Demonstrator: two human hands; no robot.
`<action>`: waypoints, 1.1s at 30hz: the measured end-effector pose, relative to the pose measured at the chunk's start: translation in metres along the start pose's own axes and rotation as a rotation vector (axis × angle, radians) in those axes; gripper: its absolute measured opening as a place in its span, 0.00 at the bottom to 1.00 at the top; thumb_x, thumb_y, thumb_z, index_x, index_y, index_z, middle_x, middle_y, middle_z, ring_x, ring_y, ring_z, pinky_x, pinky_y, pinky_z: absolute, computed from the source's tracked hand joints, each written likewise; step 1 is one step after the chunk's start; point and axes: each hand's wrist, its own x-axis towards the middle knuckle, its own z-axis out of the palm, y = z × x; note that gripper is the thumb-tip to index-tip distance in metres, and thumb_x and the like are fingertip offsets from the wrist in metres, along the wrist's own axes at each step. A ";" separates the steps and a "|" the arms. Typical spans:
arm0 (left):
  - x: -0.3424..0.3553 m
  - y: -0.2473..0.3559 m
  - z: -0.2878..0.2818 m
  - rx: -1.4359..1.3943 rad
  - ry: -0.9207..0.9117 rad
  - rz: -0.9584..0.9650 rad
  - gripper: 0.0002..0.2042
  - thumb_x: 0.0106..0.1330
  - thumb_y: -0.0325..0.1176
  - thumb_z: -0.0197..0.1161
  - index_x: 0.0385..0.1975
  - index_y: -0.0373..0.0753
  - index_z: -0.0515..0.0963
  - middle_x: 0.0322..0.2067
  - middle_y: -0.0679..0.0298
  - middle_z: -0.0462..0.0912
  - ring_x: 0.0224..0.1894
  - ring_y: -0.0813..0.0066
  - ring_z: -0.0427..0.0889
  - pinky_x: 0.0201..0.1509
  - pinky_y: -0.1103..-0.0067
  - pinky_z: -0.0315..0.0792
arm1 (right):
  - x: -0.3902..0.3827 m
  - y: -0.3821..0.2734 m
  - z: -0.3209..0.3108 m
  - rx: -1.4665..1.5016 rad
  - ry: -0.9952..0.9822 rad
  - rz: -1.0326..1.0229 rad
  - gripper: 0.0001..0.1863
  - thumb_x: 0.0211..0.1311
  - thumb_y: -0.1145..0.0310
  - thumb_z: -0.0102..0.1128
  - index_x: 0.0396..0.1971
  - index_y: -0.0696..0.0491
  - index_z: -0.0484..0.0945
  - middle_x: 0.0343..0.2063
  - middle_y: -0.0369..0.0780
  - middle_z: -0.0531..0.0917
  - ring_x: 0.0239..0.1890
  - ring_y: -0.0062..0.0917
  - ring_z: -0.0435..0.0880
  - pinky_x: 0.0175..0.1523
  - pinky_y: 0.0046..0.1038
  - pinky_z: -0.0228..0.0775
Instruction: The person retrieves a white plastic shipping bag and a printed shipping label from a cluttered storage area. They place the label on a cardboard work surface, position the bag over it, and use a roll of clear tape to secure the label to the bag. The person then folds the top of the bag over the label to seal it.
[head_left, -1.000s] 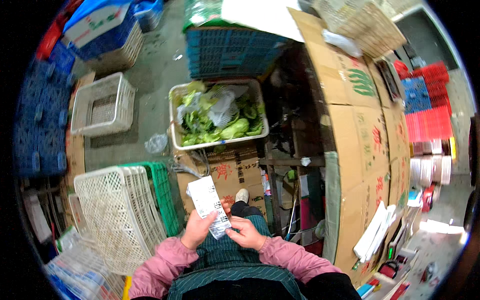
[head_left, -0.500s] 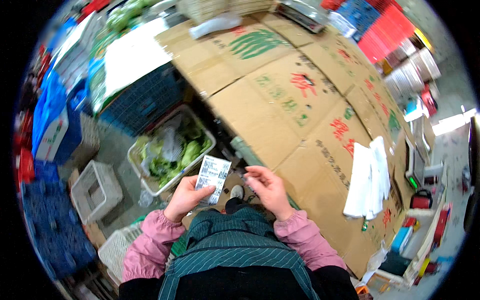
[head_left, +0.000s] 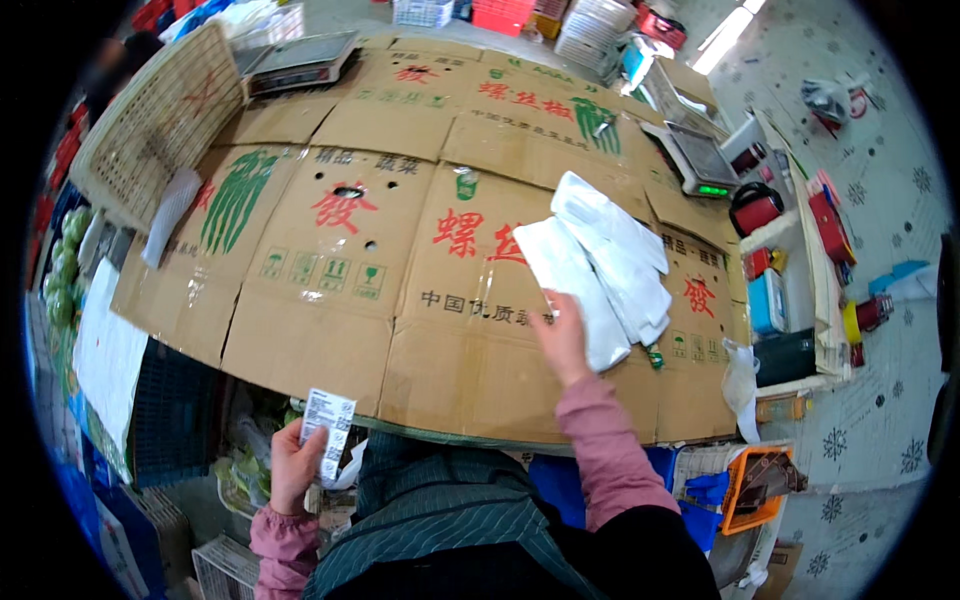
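My left hand [head_left: 293,465] is closed on a white printed label sheet [head_left: 328,425] at the table's near edge, thumb lying over its front. Out over the cardboard-covered table [head_left: 320,330] reaches my right hand [head_left: 562,340], fingers stretched forward. Its fingertips are at the left edge of a fanned stack of flat white plastic bags [head_left: 600,270]; whether they touch the bags I cannot tell. Nothing shows in that hand.
A scale [head_left: 300,62] and a tilted cream basket [head_left: 150,130] stand at the far left. Another scale [head_left: 700,160] with a lit green display is at the right, beside a white bin [head_left: 800,300] of small items. An orange crate [head_left: 745,490] sits below the table.
The view has swung right toward the table. My right hand has left the label sheet's side and moved over to the white bags. My left hand still holds the sheet.
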 end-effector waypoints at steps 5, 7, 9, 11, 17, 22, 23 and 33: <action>0.015 0.032 -0.002 0.032 -0.073 0.005 0.05 0.65 0.27 0.56 0.30 0.31 0.76 0.25 0.69 0.79 0.24 0.90 0.73 0.25 0.89 0.65 | 0.028 0.084 -0.040 -0.454 -0.036 0.252 0.39 0.46 0.51 0.68 0.55 0.56 0.66 0.50 0.47 0.70 0.56 0.43 0.64 0.58 0.42 0.59; 0.021 0.038 0.005 0.039 -0.064 -0.008 0.05 0.65 0.26 0.56 0.31 0.31 0.76 0.25 0.68 0.80 0.24 0.89 0.73 0.26 0.88 0.66 | 0.033 0.091 -0.035 -0.442 -0.044 0.273 0.41 0.44 0.47 0.67 0.56 0.56 0.65 0.51 0.47 0.70 0.57 0.43 0.64 0.59 0.43 0.57; 0.028 0.037 0.010 0.039 -0.070 0.002 0.05 0.65 0.26 0.56 0.31 0.31 0.76 0.25 0.68 0.80 0.24 0.89 0.73 0.27 0.88 0.67 | 0.044 0.088 -0.029 -0.425 -0.069 0.333 0.43 0.43 0.44 0.67 0.56 0.55 0.65 0.51 0.47 0.70 0.58 0.44 0.63 0.60 0.44 0.56; 0.040 0.037 0.019 0.059 -0.055 0.012 0.05 0.64 0.26 0.57 0.31 0.30 0.76 0.25 0.68 0.80 0.24 0.88 0.74 0.28 0.87 0.67 | 0.059 0.082 -0.029 -0.410 -0.111 0.427 0.45 0.41 0.42 0.67 0.56 0.55 0.65 0.52 0.48 0.69 0.58 0.44 0.63 0.61 0.44 0.55; 0.072 0.043 0.025 0.095 -0.111 0.024 0.06 0.65 0.27 0.56 0.32 0.31 0.77 0.27 0.67 0.81 0.26 0.86 0.76 0.31 0.86 0.70 | 0.087 0.111 -0.035 -0.328 -0.207 0.436 0.37 0.40 0.45 0.69 0.43 0.62 0.76 0.41 0.50 0.78 0.45 0.40 0.77 0.49 0.36 0.69; 0.088 0.045 0.038 0.028 -0.078 0.012 0.06 0.65 0.27 0.55 0.33 0.31 0.76 0.27 0.66 0.82 0.26 0.85 0.77 0.30 0.86 0.70 | 0.081 0.089 -0.026 0.381 -0.259 0.444 0.22 0.52 0.56 0.65 0.30 0.65 0.79 0.21 0.43 0.82 0.22 0.25 0.78 0.29 0.27 0.69; 0.093 0.042 0.042 0.032 -0.126 -0.008 0.06 0.65 0.27 0.55 0.33 0.31 0.76 0.27 0.66 0.82 0.26 0.85 0.76 0.30 0.86 0.70 | 0.072 0.081 -0.017 0.485 -0.183 0.408 0.18 0.55 0.60 0.62 0.26 0.64 0.79 0.16 0.38 0.78 0.18 0.19 0.73 0.25 0.26 0.64; 0.104 0.027 0.031 0.110 -0.173 -0.047 0.06 0.65 0.28 0.55 0.30 0.33 0.75 0.25 0.68 0.79 0.25 0.86 0.73 0.29 0.86 0.67 | -0.006 0.125 -0.122 -0.495 0.379 0.487 0.24 0.53 0.71 0.61 0.51 0.58 0.68 0.47 0.52 0.71 0.49 0.45 0.71 0.52 0.36 0.65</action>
